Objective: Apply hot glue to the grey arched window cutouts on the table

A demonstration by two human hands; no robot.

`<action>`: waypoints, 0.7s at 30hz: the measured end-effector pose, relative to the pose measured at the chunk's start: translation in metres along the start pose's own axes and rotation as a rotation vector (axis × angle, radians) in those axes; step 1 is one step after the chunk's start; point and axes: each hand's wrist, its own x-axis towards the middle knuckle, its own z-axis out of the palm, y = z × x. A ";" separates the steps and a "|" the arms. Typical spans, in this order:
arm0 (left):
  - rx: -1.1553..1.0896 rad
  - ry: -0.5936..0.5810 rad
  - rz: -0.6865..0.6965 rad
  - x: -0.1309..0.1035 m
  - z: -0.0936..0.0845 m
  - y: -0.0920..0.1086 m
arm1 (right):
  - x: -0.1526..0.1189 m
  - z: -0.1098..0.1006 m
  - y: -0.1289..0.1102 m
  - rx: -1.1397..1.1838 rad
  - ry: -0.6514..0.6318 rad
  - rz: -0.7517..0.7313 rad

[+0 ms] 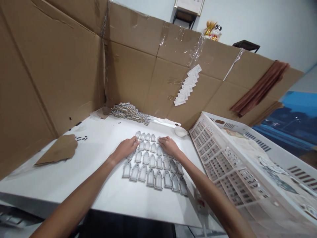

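Rows of small grey arch-shaped frames (143, 173), pointed at the top and pale inside, lie on the white table (99, 185). My left hand (127, 147) rests at the left end of the upper rows, its fingers curled together beside the frames; whatever is between them is hidden. At the right end of the top row, my right hand (168, 146) has its fingertips closed on the edge of one arch-shaped frame (158, 139). My right hand and forearm cover part of the rows on that side.
Behind the rows lies a heap of small metallic pieces (130, 112), with a small white bowl (181, 131) to its right. A large white plastic crate (210, 145) stands on the right. Cardboard walls (131, 72) enclose the back and left. A loose cardboard scrap (58, 150) lies left.
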 end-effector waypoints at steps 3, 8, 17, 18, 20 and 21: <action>-0.013 0.005 0.010 0.001 0.002 -0.001 | 0.003 -0.001 -0.005 0.032 0.028 0.031; -0.068 0.015 0.060 0.003 0.005 -0.005 | 0.015 -0.008 -0.034 0.172 0.112 0.030; -0.112 0.037 0.157 0.003 0.007 -0.008 | 0.030 -0.026 -0.085 0.649 0.054 -0.105; -0.114 0.039 0.154 0.003 0.007 -0.008 | 0.030 -0.025 -0.085 0.668 0.048 -0.093; -0.134 0.050 0.150 0.003 0.007 -0.006 | 0.030 -0.024 -0.086 0.704 0.028 -0.062; -0.146 0.059 0.149 0.003 0.007 -0.006 | 0.029 -0.023 -0.087 0.718 0.018 -0.049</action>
